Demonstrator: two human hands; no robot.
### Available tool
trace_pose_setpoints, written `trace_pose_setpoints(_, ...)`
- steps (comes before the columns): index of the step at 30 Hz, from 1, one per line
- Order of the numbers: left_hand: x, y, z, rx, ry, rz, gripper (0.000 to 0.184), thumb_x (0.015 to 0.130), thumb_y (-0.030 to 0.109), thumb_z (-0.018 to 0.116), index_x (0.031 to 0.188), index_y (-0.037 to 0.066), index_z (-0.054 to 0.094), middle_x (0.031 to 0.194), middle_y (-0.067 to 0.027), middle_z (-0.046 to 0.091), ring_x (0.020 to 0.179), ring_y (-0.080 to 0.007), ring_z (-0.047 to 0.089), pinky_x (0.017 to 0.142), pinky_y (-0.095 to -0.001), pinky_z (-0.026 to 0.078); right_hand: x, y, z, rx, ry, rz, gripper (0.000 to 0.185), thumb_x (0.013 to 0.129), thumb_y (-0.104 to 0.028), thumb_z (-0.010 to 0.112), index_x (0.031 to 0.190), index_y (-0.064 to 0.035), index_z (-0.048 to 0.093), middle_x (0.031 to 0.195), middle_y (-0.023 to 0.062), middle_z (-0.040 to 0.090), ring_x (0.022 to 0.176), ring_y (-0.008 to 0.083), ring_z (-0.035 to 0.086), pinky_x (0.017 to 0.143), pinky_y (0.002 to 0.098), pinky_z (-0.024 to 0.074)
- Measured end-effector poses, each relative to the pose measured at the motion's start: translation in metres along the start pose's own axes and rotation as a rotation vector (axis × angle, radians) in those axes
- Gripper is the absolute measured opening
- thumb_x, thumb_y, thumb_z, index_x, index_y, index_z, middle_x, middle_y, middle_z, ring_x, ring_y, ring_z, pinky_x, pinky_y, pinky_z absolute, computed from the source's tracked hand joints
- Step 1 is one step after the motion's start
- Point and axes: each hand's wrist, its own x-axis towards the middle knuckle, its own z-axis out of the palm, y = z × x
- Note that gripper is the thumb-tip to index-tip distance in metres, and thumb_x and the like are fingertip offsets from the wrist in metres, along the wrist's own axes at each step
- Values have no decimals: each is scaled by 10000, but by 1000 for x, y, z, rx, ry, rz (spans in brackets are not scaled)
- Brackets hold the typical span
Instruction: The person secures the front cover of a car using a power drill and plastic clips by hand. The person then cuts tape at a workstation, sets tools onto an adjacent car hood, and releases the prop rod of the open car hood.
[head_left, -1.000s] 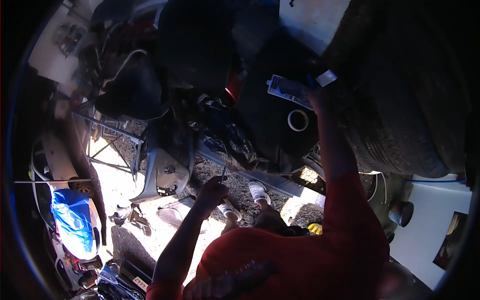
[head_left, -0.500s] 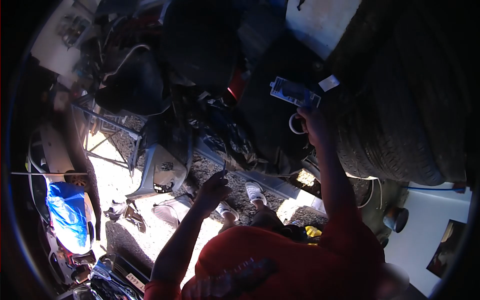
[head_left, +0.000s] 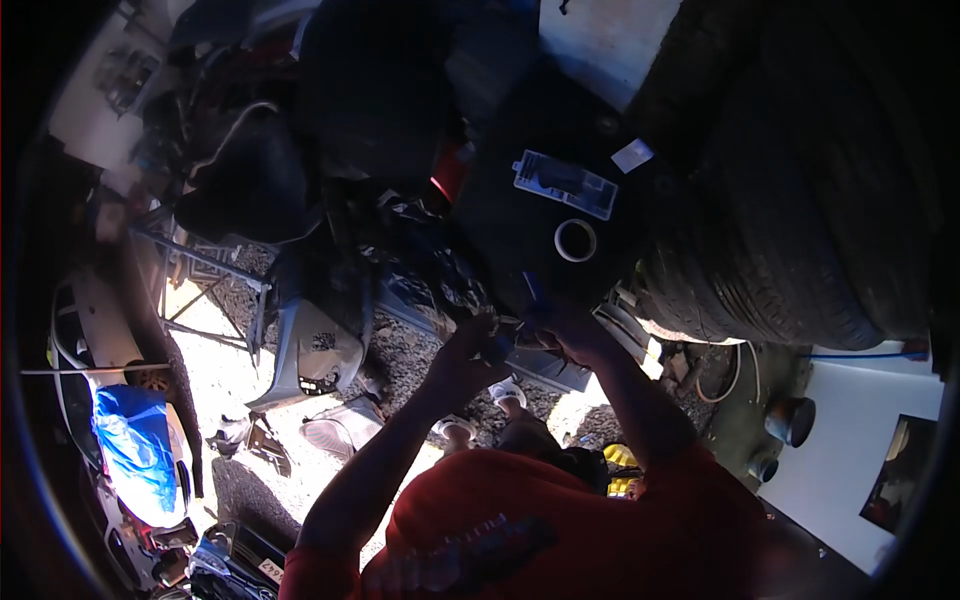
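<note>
In front of my torso, my two hands are close together. My right hand (head_left: 568, 335) is closed on a slim blue tool (head_left: 533, 288) whose end points up; its exact kind is hard to make out in the shade. My left hand (head_left: 468, 350), just to the left, has its fingers pinched together, and what lies between them is too small and dark to name. Beyond my hands a roll of tape (head_left: 558, 243) and a clear plastic case (head_left: 600, 205) with a dark item inside lie on a dark surface (head_left: 500, 225). A small white packet (head_left: 632, 155) lies beside the case.
Stacked tires (head_left: 780, 280) stand at the right. A metal frame (head_left: 200, 330) and a grey panel (head_left: 315, 350) occupy the left, with crumpled black plastic (head_left: 430, 260) in the middle. Gravel lies around my shoes. A blue cover (head_left: 135, 440) is at the far left.
My right hand has moved from beside the tape roll and case down toward my left hand, bringing the blue tool. My left hand has moved right and slightly up. The tape roll stays behind.
</note>
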Motion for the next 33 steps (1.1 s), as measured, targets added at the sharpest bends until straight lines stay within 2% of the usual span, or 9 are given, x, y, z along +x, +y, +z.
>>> trace_pose_setpoints(1, 2, -5, 3, -173, 11, -1, 806, 853, 80, 853, 1546, 71, 441, 1468, -149, 559, 1361, -250, 559, 1044, -392, 554, -1, -5, -10, 0, 0, 1, 69, 991, -150, 688, 990, -84, 669, 685, -25, 559, 483, 40, 409, 450, 232, 304)
trace_pose_setpoints(4, -1, 3, 3, -95, 19, 1, 800, 872, 62, 838, 1550, 43, 415, 1520, -157, 517, 1420, -267, 505, 1056, -403, 565, 7, -27, -50, 77, 213, -127, 67, 985, -121, 649, 937, -77, 633, 710, 0, 589, 486, 60, 426, 446, 236, 301)
trace_pose_setpoints(8, -20, -21, -17, -129, 0, -64, 782, 880, 67, 831, 1550, 71, 427, 1499, -177, 542, 1378, -262, 547, 994, -376, 590, 41, -39, -110, 115, 474, -205, 77, 950, -119, 636, 887, -87, 606, 708, 9, 599, 476, 77, 442, 433, 242, 294)
trace_pose_setpoints(11, -34, -28, -27, -118, 75, -239, 725, 895, 5, 791, 1533, 68, 451, 1469, -121, 543, 1375, -249, 532, 1003, -355, 580, 73, -37, -127, 133, 683, -203, 95, 931, -131, 644, 853, -100, 601, 706, 10, 599, 469, 81, 440, 420, 251, 288)
trace_pose_setpoints(14, -53, -42, -39, -149, 124, -334, 675, 907, -1, 774, 1510, 50, 475, 1446, -119, 565, 1352, -245, 556, 1005, -351, 580, 94, -29, -148, 122, 719, -156, 83, 923, -143, 654, 872, -102, 602, 706, 6, 598, 475, 86, 442, 417, 257, 292)
trace_pose_setpoints(16, -66, -60, -46, -37, 157, -308, 650, 926, 92, 782, 1508, 112, 492, 1378, -214, 629, 1254, -237, 633, 930, -338, 593, 106, -19, -183, 89, 657, -133, 80, 923, -146, 654, 881, -103, 602, 711, 5, 600, 482, 85, 444, 419, 254, 293)
trace_pose_setpoints(26, -109, -66, -63, -27, 292, -329, 567, 927, 89, 783, 1443, 22, 556, 1217, -140, 720, 1186, -221, 677, 962, -342, 563, 88, -56, -147, 157, 551, -226, 32, 938, -109, 621, 963, -89, 623, 748, 16, 625, 539, 80, 496, 435, 237, 316)
trace_pose_setpoints(30, -121, -66, -64, 44, 315, -343, 544, 952, 90, 759, 1446, 5, 547, 1340, -123, 663, 1183, -205, 680, 988, -341, 541, 104, -53, -148, 141, 550, -237, 32, 953, -113, 629, 969, -85, 630, 765, 22, 644, 544, 88, 513, 443, 246, 333)
trace_pose_setpoints(33, -135, -89, -64, 19, 352, -283, 544, 928, 115, 791, 1419, 16, 578, 1221, -116, 722, 1149, -205, 697, 943, -338, 564, 108, -46, -153, 105, 541, -192, 72, 974, -140, 615, 1017, -84, 629, 800, 13, 644, 568, 85, 509, 460, 243, 343)
